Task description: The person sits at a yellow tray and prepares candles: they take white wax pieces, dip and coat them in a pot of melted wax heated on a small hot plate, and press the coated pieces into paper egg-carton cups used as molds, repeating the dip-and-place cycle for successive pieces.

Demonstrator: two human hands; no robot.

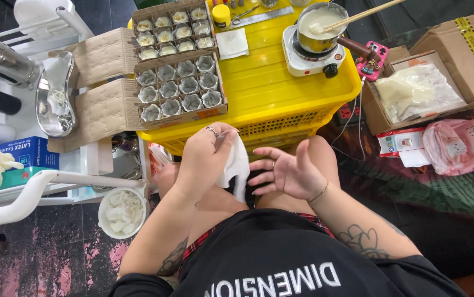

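The person sits with both forearms reaching forward over bare knees. The left hand [206, 154] is raised a little, wrist bent, its back turned up, the fingers curled and pinched closed around something white; a ring shows on one finger near the knuckles. The left forearm runs back towards the body, a tattoo near the elbow. The right hand [287, 171] hangs just beside it, apart, holding nothing: palm turned inward and up, fingers spread and pointing towards the left hand, thumb lifted. A ring sits on one finger and a thin bracelet circles the wrist. The right forearm carries a dark tattoo.
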